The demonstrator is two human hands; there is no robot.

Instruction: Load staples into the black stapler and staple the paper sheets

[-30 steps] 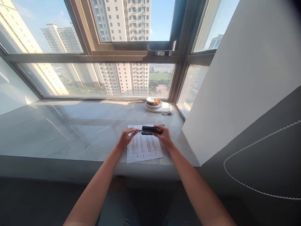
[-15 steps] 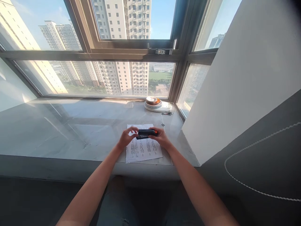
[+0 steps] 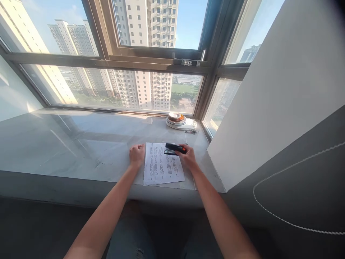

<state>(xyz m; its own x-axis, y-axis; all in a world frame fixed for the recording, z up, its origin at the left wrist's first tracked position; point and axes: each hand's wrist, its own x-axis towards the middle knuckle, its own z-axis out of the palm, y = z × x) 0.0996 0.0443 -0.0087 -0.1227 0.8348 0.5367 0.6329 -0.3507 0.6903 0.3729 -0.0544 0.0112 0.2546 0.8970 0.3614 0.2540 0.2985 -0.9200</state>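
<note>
A black stapler (image 3: 174, 148) with an orange patch near its rear is in my right hand (image 3: 188, 157). My fingers wrap its rear end, and its jaws part toward the left. It is over the upper right part of a printed sheet of paper (image 3: 161, 169), which lies on the windowsill; whether it touches the sheet I cannot tell. My left hand (image 3: 137, 155) rests on the sill just beside the sheet's upper left edge. Its fingers are curled in, and nothing shows in them.
A stack of plates (image 3: 176, 120) stands on the pale marble windowsill (image 3: 107, 144) by the window corner. A small dark chain-like item (image 3: 191, 132) lies before it. A white wall (image 3: 264, 90) slants up on the right, with a hanging beaded cord (image 3: 265, 208).
My left hand has left the stapler, moved left onto the sill and curled shut. The stapler, still in my right hand, has shifted slightly right, with its jaws pointing left.
</note>
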